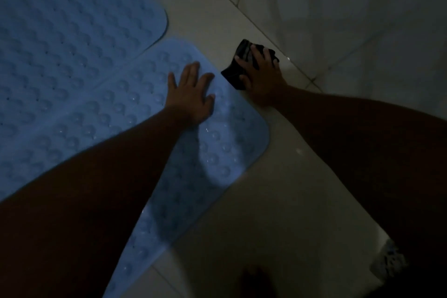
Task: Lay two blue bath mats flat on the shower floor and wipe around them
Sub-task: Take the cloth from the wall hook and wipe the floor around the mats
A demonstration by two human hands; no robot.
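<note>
Two blue bath mats with raised bumps lie flat on the pale tiled shower floor (pixel 278 201). The far mat (pixel 72 19) fills the upper left. The near mat (pixel 108 109) runs alongside it, their long edges touching. My left hand (pixel 191 97) rests palm down with fingers spread near the near mat's far right corner. My right hand (pixel 261 75) presses a dark cloth (pixel 233 72) onto the floor tile just right of that corner, fingers spread over it.
A tiled wall (pixel 350 19) rises at the upper right, meeting the floor along a diagonal line close behind the cloth. Dim light. A patch of patterned fabric (pixel 389 259) shows at the lower right.
</note>
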